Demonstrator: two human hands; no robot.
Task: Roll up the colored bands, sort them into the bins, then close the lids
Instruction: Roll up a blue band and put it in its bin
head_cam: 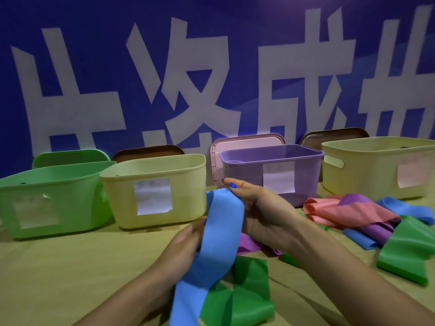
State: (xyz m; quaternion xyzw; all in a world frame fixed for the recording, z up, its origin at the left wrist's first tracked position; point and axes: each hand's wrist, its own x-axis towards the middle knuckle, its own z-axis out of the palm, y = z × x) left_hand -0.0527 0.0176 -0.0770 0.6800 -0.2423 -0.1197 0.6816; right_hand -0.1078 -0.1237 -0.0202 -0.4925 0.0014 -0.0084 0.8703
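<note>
I am holding my left hand (188,241) low with fingers curled, and my right hand (256,208) higher, palm turned inward, fingers gripping, forearms angled inward.

Both forearms are bare, with no sleeve in view. The right hand (263,208) has nails with bright blue polish. The left hand (186,243) appears blurred, so its nails cannot be seen.

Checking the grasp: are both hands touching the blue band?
Touching. Head view: right hand grips the blue rubber band's top; left hand holds it lower.
</note>
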